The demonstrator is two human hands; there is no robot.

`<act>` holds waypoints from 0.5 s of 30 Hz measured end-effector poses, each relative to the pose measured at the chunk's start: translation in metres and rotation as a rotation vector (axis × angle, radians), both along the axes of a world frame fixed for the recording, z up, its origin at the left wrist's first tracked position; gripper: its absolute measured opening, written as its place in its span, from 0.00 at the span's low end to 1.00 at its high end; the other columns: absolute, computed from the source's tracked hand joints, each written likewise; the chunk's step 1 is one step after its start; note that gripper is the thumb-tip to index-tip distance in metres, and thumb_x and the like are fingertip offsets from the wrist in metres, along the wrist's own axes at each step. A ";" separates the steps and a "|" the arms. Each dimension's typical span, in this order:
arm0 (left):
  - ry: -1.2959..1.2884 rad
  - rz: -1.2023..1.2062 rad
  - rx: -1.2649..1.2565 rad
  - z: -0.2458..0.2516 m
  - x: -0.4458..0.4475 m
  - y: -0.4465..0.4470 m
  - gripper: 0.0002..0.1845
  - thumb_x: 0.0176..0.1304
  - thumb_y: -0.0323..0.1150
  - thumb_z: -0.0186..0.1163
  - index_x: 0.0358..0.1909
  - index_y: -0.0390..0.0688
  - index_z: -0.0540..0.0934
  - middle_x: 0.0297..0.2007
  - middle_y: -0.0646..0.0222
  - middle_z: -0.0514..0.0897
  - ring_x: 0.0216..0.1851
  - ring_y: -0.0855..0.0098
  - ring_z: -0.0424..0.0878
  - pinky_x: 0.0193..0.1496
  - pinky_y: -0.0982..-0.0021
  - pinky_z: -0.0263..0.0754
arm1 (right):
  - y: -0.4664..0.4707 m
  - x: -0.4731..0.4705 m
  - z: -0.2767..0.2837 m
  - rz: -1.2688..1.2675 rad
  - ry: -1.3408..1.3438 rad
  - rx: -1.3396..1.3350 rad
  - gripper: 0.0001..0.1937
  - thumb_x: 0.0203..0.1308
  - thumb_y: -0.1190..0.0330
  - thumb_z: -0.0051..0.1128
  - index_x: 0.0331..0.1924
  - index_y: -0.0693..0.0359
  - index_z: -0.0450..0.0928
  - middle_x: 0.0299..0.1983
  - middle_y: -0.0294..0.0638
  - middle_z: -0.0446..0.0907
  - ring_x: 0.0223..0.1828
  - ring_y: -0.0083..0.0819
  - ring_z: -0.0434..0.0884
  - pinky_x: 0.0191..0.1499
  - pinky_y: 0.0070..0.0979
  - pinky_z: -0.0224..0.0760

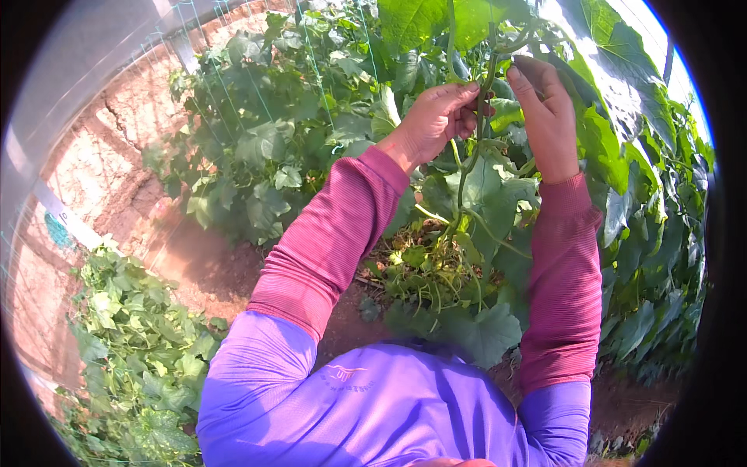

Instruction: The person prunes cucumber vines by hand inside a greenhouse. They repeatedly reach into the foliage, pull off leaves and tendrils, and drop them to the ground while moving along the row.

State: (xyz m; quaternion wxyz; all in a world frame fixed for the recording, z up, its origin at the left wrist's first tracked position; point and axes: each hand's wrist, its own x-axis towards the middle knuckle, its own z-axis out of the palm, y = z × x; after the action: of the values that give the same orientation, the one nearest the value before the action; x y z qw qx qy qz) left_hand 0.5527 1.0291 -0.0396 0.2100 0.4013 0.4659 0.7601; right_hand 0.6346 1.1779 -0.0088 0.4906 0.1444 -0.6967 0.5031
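A tall green climbing vine stem [461, 184] rises before me, with broad leaves and side stalks. My left hand [435, 119] grips it high up, thumb on the near side and fingers curled around. Just right of the stem is my right hand [547, 114], raised with thumb and forefinger close together near a leaf stalk [516, 45]. Whether anything thin lies between those fingertips I cannot tell. Large sunlit leaves [417, 23] hang above both hands. Down at the stem's foot are yellowish shoots and thin stalks [435, 274].
Several green strings [312, 64] hang among a leafy row [251, 152] at the left. Dense foliage [642, 292] stands close on the right. More low plants [140, 362] grow at lower left, beside bare soil [204, 262] and a cracked earthen wall [111, 134].
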 end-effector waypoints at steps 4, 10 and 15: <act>-0.032 0.046 -0.035 0.009 0.004 -0.005 0.16 0.64 0.41 0.59 0.43 0.38 0.75 0.35 0.67 0.81 0.23 0.80 0.71 0.25 0.79 0.68 | -0.006 -0.005 0.007 0.184 -0.207 0.052 0.17 0.63 0.61 0.56 0.45 0.67 0.77 0.38 0.35 0.81 0.41 0.18 0.75 0.41 0.19 0.68; 0.092 0.617 0.251 0.019 0.002 -0.027 0.20 0.60 0.35 0.64 0.46 0.35 0.69 0.33 0.68 0.76 0.22 0.83 0.75 0.19 0.82 0.68 | -0.018 -0.006 0.017 0.149 -0.327 -0.036 0.18 0.62 0.60 0.57 0.47 0.68 0.76 0.38 0.36 0.81 0.38 0.20 0.78 0.41 0.18 0.71; 0.550 0.500 -0.038 0.049 0.000 -0.028 0.14 0.59 0.30 0.62 0.46 0.37 0.75 0.33 0.72 0.81 0.21 0.85 0.74 0.23 0.82 0.68 | -0.032 -0.011 0.022 0.241 -0.402 -0.098 0.20 0.65 0.53 0.52 0.47 0.63 0.72 0.36 0.37 0.79 0.36 0.22 0.78 0.39 0.19 0.71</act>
State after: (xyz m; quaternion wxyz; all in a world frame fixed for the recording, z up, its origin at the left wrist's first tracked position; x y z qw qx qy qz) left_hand 0.5526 1.0007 0.0093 -0.1079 0.4605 0.6027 0.6427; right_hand 0.6240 1.1461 0.0129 0.2847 0.0997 -0.7329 0.6098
